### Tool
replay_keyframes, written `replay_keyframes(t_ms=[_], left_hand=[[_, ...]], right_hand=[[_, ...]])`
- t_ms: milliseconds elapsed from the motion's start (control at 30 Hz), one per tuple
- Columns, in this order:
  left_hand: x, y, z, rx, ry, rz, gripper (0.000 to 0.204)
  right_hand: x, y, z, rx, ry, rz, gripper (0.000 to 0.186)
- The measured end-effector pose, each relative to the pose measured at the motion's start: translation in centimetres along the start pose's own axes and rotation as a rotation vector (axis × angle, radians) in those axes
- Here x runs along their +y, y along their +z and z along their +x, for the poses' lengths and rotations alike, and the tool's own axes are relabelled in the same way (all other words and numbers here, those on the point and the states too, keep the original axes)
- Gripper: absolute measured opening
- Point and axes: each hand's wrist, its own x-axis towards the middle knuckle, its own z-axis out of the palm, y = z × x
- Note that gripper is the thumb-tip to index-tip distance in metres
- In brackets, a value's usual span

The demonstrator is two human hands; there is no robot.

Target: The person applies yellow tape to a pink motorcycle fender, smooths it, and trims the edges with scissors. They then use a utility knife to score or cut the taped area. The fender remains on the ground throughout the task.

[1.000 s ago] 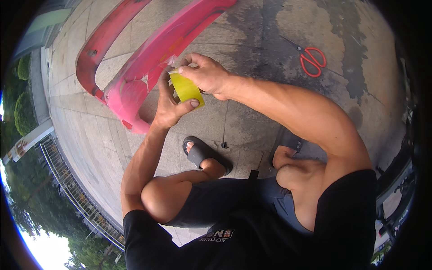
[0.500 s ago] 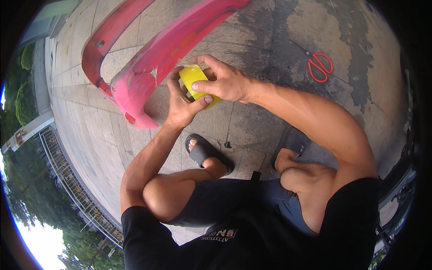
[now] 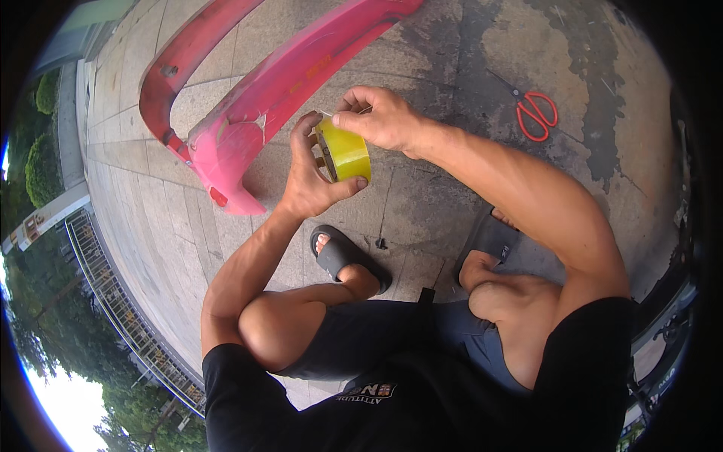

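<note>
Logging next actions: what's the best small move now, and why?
Probably a gentle outward pull by the right grip, to start unwinding: its thumb is at the upper edge of the yellow tape roll, while the left grip holds the roll.

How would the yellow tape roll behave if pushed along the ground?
Being round, the yellow tape roll would likely roll on edge. Its shiny surface may be slick. It looks undented in the left hand, so it's probably fairly stiff.

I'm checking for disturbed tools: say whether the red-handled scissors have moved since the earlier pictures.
No: the scissors lie in the same spot, left of the long dark stain.
</note>
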Motion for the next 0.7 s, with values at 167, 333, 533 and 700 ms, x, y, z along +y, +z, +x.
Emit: replay_keyframes(t_ms=[167,333,533,700], left_hand=[[-0.6,0.2,0.2,0.015,0.152,0.195,0.118],[-0.9,0.2,0.2,0.021,0.148,0.228,0.116],[-0.8,0.1,0.3,0.005,0.166,0.287,0.116],[-0.8,0.0,0.3,-0.015,0.175,0.302,0.117]], right_hand=[[0.2,-0.3,0.5,0.061,0.032,0.023,0.022],[0.2,-0.9,0.8,0.032,0.050,0.000,0.023],[-0.2,-1.4,1.3,0.016,0.042,0.003,0.028],[-0.5,-1.5,1.7,-0.051,0.025,-0.055,0.029]])
